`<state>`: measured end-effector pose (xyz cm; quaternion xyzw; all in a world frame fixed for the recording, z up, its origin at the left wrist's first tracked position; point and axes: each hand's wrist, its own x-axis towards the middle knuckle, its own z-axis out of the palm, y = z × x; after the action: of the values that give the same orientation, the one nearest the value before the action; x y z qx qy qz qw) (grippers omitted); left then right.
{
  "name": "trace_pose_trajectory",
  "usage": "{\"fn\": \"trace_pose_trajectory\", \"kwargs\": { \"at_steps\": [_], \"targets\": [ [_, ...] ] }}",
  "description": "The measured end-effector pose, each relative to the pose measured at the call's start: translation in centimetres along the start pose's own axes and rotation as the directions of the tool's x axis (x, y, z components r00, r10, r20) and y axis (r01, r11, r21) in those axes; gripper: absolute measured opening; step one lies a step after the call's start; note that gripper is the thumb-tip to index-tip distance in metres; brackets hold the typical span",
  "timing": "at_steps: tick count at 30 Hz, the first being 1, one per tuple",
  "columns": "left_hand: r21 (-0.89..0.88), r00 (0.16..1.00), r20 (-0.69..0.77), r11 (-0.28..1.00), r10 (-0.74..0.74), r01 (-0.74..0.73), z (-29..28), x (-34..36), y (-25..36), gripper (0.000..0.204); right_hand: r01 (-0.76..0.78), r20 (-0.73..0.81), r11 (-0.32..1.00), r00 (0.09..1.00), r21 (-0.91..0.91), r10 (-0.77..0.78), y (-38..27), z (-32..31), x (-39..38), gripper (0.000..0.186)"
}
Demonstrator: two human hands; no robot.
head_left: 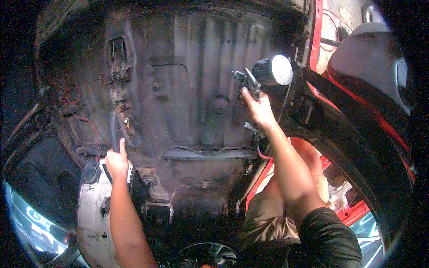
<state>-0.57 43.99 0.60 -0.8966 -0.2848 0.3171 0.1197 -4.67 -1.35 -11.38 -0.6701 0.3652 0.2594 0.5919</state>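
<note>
My right hand (259, 109) is closed around the grip of a metal spray gun (246, 77). A dark cup (263, 71) with a pale round end is attached to the gun and tips to the right. The gun is over the right side of a bare, dark car floor (201, 89). On the left, my left hand (117, 163) is wrapped around the near end of a dark handbrake lever (117, 129), with the thumb lying along it. The lever rises from the floor's centre tunnel. My fingers partly hide its lower end.
Loose red wires (91, 125) lie on the left floor. A dirty white panel (91, 210) stands beside my left forearm. The steering wheel (210, 252) shows at the bottom. A dark door edge with red trim (380, 116) borders the right side, and a raised crossbar (208, 154) spans the floor.
</note>
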Motion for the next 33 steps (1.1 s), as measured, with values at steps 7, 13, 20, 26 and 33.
{"fn": "trace_pose_trajectory", "kwargs": {
  "at_steps": [7, 13, 20, 26, 33],
  "targets": [
    [0.008, 1.0, -0.007, 1.0, -0.003, 0.003, -0.1, 0.1, 0.1, 0.078, 0.111, 0.046, 0.993, 0.993, -0.043, -0.109, -1.4, 1.4, 0.6, 0.035],
    [0.021, 1.0, 0.009, 1.0, -0.009, 0.008, -0.5, -0.1, 0.4, 0.076, -0.094, -0.137, 0.948, 0.989, -0.305, 0.054, -0.9, -0.7, 1.1, 0.034],
    [0.005, 0.999, 0.041, 1.0, -0.029, 0.029, -0.1, 0.3, -0.1, 0.079, -0.187, -0.382, 0.891, 0.924, -0.414, 0.016, 1.0, -4.5, 0.5, 0.05],
    [-0.015, 0.999, 0.039, 1.0, 0.001, 0.0, -0.1, 0.2, -0.1, 0.082, -0.064, -0.312, 0.923, 0.948, -0.38, -0.063, 2.1, -4.2, 0.0, 0.046],
    [-0.004, 0.999, 0.03, 1.0, -0.021, 0.021, 0.0, 0.1, -0.1, 0.084, 0.034, -0.012, 0.974, 0.999, -0.224, -0.038, -0.7, -2.8, -1.0, 0.044]
  ]
}}
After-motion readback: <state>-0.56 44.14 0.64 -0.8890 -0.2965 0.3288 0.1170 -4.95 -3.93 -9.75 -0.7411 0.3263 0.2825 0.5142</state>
